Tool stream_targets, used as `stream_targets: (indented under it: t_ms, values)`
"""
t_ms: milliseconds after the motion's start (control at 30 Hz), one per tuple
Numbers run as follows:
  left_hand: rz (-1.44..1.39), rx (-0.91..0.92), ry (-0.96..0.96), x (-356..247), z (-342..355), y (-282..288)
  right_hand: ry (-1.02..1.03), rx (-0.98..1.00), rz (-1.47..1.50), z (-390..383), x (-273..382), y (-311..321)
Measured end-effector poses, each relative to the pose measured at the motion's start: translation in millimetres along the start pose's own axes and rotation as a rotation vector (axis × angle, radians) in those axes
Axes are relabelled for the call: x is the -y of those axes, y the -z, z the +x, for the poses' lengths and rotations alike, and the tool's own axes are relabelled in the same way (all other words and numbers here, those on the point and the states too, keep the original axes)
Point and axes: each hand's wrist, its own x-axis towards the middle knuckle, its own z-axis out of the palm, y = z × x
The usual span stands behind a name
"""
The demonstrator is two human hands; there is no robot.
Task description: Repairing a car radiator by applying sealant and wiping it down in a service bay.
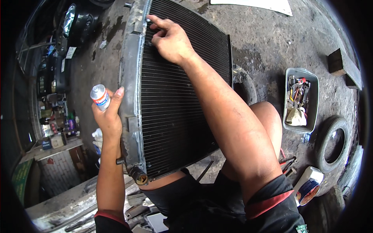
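A car radiator (pixel 178 89) with a black finned core stands tilted in front of me, its grey plastic end tank (pixel 133 73) on the left side. My left hand (pixel 110 116) is wrapped round a small clear bottle (pixel 100 97) with an orange, white and blue label, and its thumb rests by the tank's outer edge. Near the top of the tank, my right hand (pixel 171 40) reaches across the core. Its index finger is stretched out to the crimped seam between tank and core, where a small pale spot shows at the fingertip. The other fingers are loosely bent.
To the right lie a grey bin (pixel 301 101) of tools, a tyre (pixel 334 144), a white tub (pixel 310 182) and a wooden block (pixel 337 62). Another tyre (pixel 244 83) lies behind the radiator. A dark car (pixel 58 50) and a cluttered bench (pixel 58 149) are on the left.
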Motion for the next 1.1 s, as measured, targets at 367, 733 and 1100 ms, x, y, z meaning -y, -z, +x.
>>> stream_targets:
  t_ms: [367,733,1100]
  values:
    - [0.004,0.014,0.033,-9,-2,-4,0.246,-0.007,-0.265,3,-4,6]
    - [0.097,0.033,0.024,-7,0,1,0.277,0.115,-0.458,-9,-6,11]
    - [0.118,0.067,0.026,-14,1,0,0.463,0.079,-0.524,-16,-13,6]
